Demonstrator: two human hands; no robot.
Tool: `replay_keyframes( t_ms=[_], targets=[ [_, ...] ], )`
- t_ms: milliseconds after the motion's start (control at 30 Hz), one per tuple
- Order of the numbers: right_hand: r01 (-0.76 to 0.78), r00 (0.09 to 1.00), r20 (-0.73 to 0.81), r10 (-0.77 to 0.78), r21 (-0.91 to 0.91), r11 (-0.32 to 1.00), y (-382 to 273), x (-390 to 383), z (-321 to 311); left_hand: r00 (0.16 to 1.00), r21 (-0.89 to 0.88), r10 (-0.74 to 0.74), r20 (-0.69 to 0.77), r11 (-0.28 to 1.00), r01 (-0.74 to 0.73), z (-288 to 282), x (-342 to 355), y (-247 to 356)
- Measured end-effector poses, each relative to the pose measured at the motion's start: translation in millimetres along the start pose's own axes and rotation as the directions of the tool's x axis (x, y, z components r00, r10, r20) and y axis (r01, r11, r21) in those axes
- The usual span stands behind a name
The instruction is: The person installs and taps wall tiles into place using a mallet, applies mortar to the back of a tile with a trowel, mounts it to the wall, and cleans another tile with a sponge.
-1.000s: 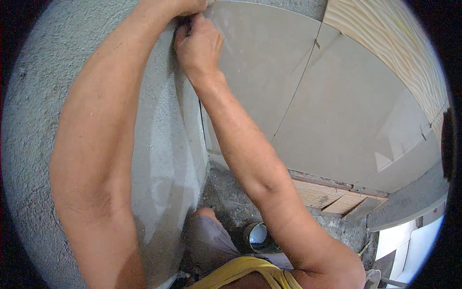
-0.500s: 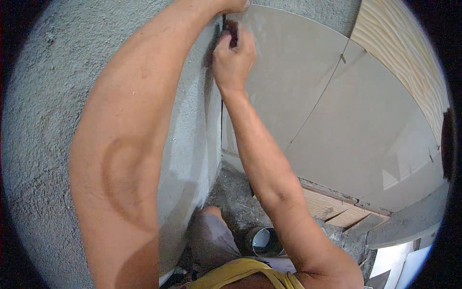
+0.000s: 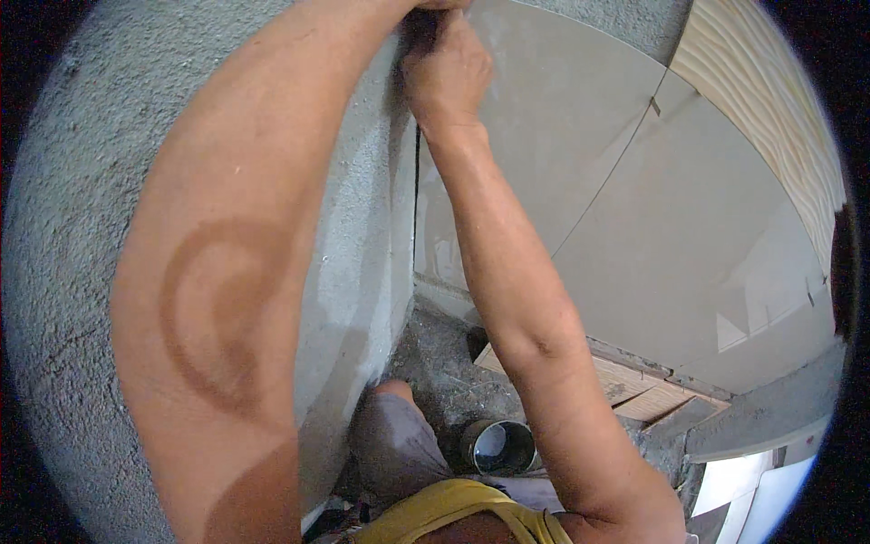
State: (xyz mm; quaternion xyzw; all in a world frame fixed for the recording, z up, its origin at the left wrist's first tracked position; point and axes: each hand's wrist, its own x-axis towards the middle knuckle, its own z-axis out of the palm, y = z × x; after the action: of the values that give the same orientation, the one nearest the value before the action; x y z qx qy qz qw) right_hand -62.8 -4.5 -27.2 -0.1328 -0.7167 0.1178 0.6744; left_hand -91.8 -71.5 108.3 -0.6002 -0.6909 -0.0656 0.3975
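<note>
Both my arms reach up to the inner corner where two walls meet. My right hand [image 3: 446,74] has its fingers curled shut against the top of the joint between the large grey tile [image 3: 367,272] on the left wall and the grey tile [image 3: 553,127] on the right wall. Whether it pinches something small is hidden. My left hand [image 3: 441,4] is just above it, almost wholly cut off by the picture's top edge. My left forearm crosses in front of the left tile.
Rough grey render [image 3: 82,227] covers the left wall. A second grey tile [image 3: 716,245] sits to the right with spacers in the joints. Below lie rubble, a round pipe opening [image 3: 500,446], wooden boards [image 3: 630,385] and my knee [image 3: 391,435].
Both hands stay at the top of the corner joint. The view has shifted, so they now sit further right, and my left forearm fills more of the picture.
</note>
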Motion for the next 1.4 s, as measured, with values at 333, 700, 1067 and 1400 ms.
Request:
replay_keyframes(
  t_ms=[333,700,1067,1400],
  targets=[
    [-0.017,0.983,0.182,0.041,-0.132,0.991,1,10,-5,0.999,-0.009,-0.023,0.045,1.000,0.023,-4,2,2],
    [-0.149,0.979,0.125,0.159,-0.082,0.985,-7,-2,-8,0.998,0.015,-0.040,0.054,0.999,0.040,-2,0,4],
    [-0.143,0.979,0.136,0.150,-0.055,0.988,-7,5,-9,0.991,-0.023,-0.063,0.117,0.998,0.067,-10,-1,7],
    [-0.271,0.954,0.142,0.265,0.023,0.962,-5,9,-4,0.994,-0.004,-0.054,0.100,0.999,0.054,2,5,2]
  ],
)
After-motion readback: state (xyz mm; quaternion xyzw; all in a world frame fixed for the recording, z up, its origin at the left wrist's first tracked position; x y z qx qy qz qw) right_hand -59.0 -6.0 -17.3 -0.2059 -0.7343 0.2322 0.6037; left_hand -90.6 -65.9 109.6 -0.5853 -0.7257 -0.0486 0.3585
